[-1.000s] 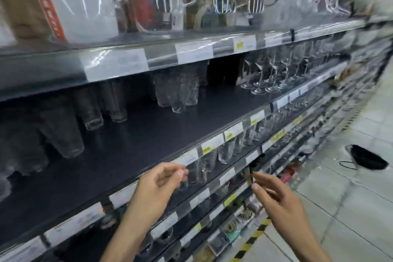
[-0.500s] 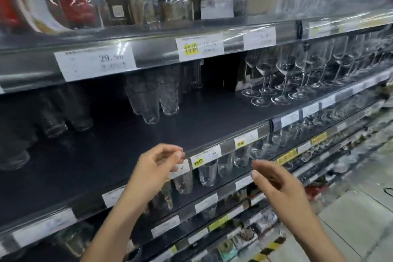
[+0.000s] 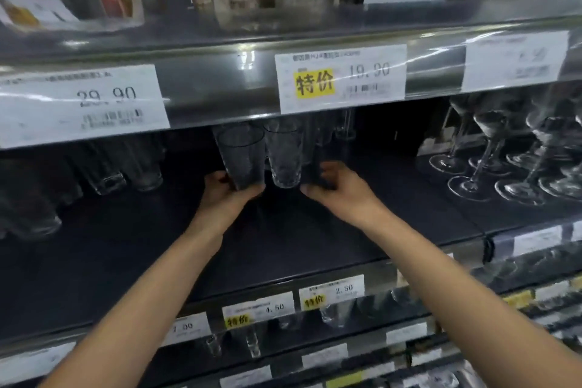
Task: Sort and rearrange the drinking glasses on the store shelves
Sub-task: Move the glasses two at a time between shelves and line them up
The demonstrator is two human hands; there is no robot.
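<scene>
Several clear tall tumblers stand close together at the middle back of the dark shelf. My left hand grips the base of the left tumbler. A patterned tumbler stands between my hands, untouched. My right hand curls round the base of a dim, blurred tumbler just right of it. Both forearms reach in over the shelf's front edge.
More tumblers stand at the shelf's left back, and stemmed wine glasses crowd its right end. The upper shelf's edge with price tags hangs low above the glasses. Small glasses line the shelf below.
Both hands have moved from in front of the shelf edge deep into the shelf and closed on the tumblers. The view has swung left and closer to the shelf.
</scene>
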